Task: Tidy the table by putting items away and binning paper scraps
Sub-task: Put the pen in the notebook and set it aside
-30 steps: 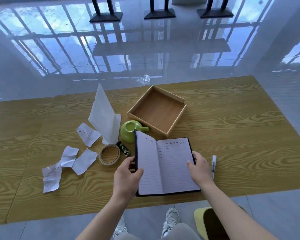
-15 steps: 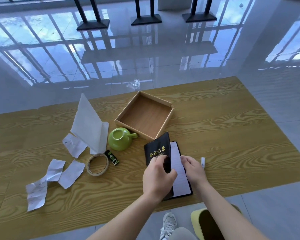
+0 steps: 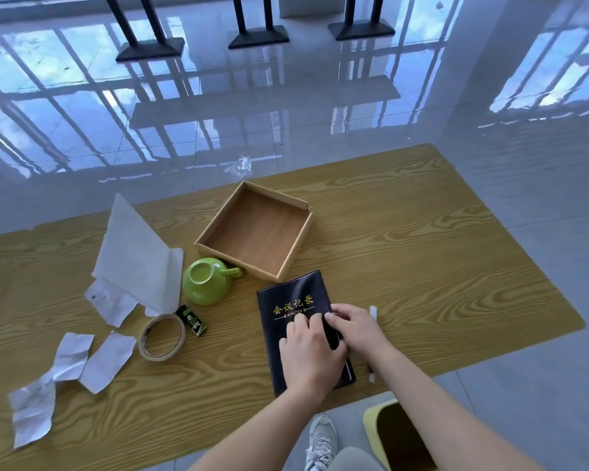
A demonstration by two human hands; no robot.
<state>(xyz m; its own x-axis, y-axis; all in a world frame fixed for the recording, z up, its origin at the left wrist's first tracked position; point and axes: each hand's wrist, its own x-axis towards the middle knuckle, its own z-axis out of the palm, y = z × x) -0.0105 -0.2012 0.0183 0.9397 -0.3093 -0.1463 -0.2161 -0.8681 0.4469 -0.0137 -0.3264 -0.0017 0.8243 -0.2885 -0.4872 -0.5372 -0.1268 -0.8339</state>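
Note:
A black notebook (image 3: 293, 297) with gold lettering lies closed on the wooden table (image 3: 422, 266) near its front edge. My left hand (image 3: 310, 355) presses down on its cover. My right hand (image 3: 357, 324) holds the notebook's right edge, fingers on the cover. Just right of that hand lies a white pen (image 3: 373, 312), mostly hidden by my wrist. Torn paper scraps (image 3: 72, 355) lie at the front left, with one more (image 3: 111, 302) farther back. An empty wooden tray (image 3: 295, 253) sits behind the notebook.
A green cup (image 3: 206, 282) lies upside down beside the tray. A tape roll (image 3: 162, 336), a small black box (image 3: 194, 321) and a large folded white sheet (image 3: 133, 253) are left of the notebook. A yellow bin (image 3: 374, 423) stands on the floor under my right arm.
The notebook was open flat; my left hand swung its cover over to the right and it now lies closed, with both hands on it.

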